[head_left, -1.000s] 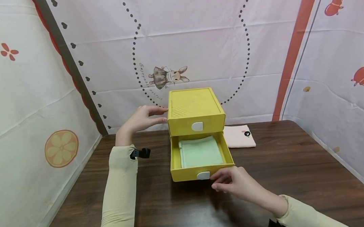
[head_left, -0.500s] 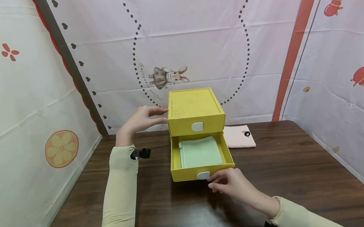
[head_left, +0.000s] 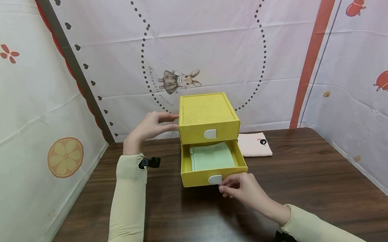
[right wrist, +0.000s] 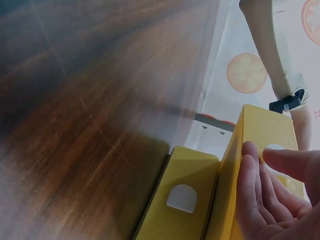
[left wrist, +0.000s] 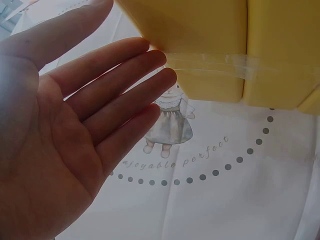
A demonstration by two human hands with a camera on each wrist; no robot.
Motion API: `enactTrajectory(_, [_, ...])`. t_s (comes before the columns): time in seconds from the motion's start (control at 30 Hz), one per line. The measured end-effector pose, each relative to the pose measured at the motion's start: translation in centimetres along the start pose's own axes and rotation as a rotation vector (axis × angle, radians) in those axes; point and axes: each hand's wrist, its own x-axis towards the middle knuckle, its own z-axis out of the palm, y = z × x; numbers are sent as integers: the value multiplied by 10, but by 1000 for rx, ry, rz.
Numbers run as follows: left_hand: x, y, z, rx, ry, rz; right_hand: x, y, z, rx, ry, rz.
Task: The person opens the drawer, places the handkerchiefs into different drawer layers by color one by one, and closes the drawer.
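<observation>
A yellow drawer cabinet [head_left: 208,109] stands on the wooden table, its top drawer closed. The drawer [head_left: 198,179] below is pulled partway out, with a folded light green cloth [head_left: 212,157] lying in it. My right hand [head_left: 244,191] is at this drawer's front, fingertips touching the lower edge just right of the white pull tab [head_left: 215,179]. In the right wrist view its fingers [right wrist: 248,185] bend loosely along the drawer's edge. My left hand [left wrist: 95,115] has its fingers extended, fingertips against the cabinet's left side, thumb and fingers apart.
Behind the cabinet's right side lies a folded pale pink cloth [head_left: 254,145] with a small black round mark. A lower closed drawer [right wrist: 180,195] shows in the right wrist view. Printed white fabric [head_left: 203,44] hangs around the table [head_left: 166,223] on three sides.
My right hand has moved left to the pull tab and then forward. The pulled-out drawer has slid slightly inward with its green cloth. My left hand has stayed at the cabinet's side.
</observation>
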Motion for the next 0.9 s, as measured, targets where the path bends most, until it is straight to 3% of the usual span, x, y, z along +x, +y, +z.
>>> enactTrajectory(0.9, [1, -1, 1, 0, 5, -5, 35, 15, 2, 58, 134, 33])
